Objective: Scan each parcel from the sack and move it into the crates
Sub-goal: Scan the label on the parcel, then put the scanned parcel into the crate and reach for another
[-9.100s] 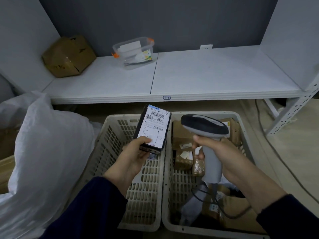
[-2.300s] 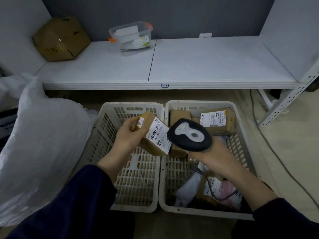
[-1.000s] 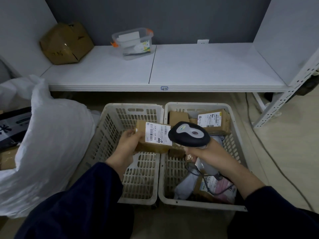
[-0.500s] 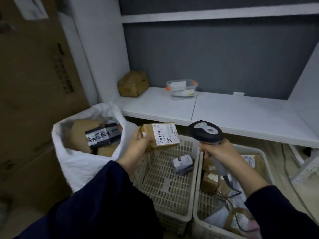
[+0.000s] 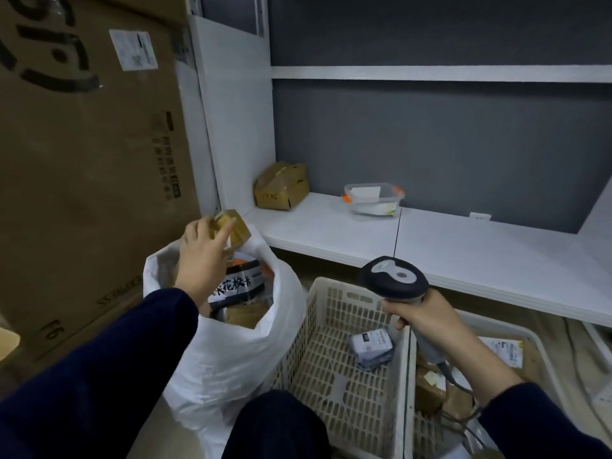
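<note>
Box over the sack mouth.
Left hand (image 5: 202, 250) fingers curl round the box (image 5: 237, 228), above the sack (image 5: 231, 352); right hand (image 5: 427, 318) grips scanner (image 5: 394, 279).

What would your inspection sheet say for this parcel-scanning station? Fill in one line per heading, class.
Surface: white shelf bears the clutter.
Job's things: white sack open, not empty; left crate holds one grey parcel; right crate holds brown parcels.
Clutter: crushed carton, clear tub.
Hands: left hand grips a small brown parcel above the sack; right hand grips the scanner.
Cables: scanner cable trails over the right crate.
Surroundings: large cardboard box, grey wall.
</note>
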